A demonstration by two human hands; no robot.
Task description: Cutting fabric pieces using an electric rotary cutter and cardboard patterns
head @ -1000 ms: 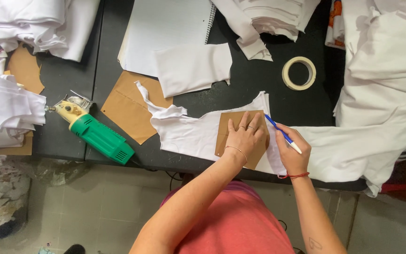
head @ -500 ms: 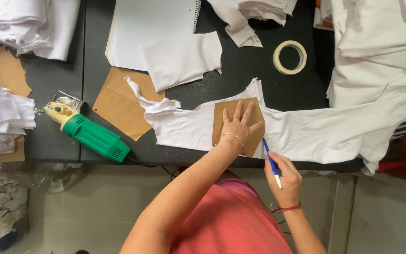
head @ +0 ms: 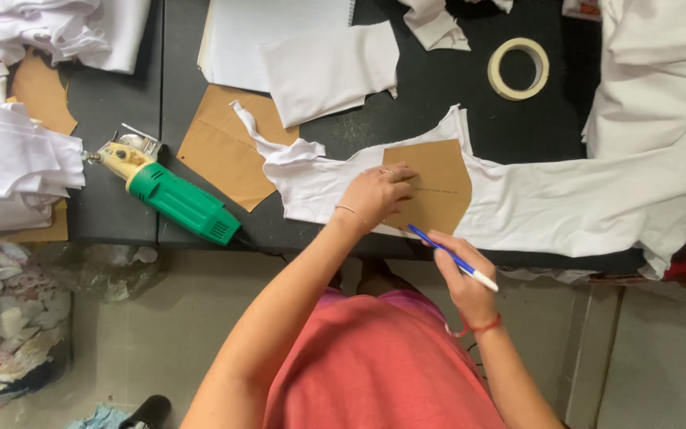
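Observation:
My left hand lies flat, pressing a brown cardboard pattern piece onto a long strip of white fabric on the black table. My right hand grips a blue pen with a white cap end; its tip touches the lower edge of the cardboard near the table's front edge. The fabric runs from a ragged end at the left to a wider pile at the right.
A green and yellow electric fabric cutter lies at the left. Another brown pattern and a white fabric piece sit behind. A roll of tape lies at the back right. White cloth stacks fill the left; scraps lie on the floor.
My right hand with the pen has moved from the cardboard's right side down to its lower edge. My left hand has stayed pressed on the cardboard.

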